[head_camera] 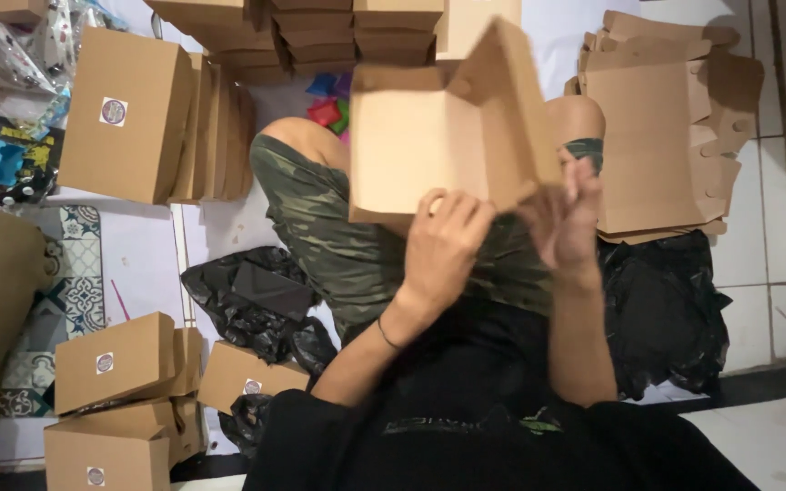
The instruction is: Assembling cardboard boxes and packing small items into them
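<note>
You're mid-fold: your left hand (443, 241) and right hand (564, 218) both pinch the bottom edge of the half-formed cardboard box (438, 127), held up over your lap. Next, I'd judge, press its flaps square.

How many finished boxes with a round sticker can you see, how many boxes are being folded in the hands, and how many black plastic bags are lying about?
Closed brown boxes with a round sticker showing: 4 (upper left, lower left, bottom left, by the bag)
Half-folded box held by left hand and right hand: 1
Black plastic bags: 2 (left, right)
Total: 7
</note>
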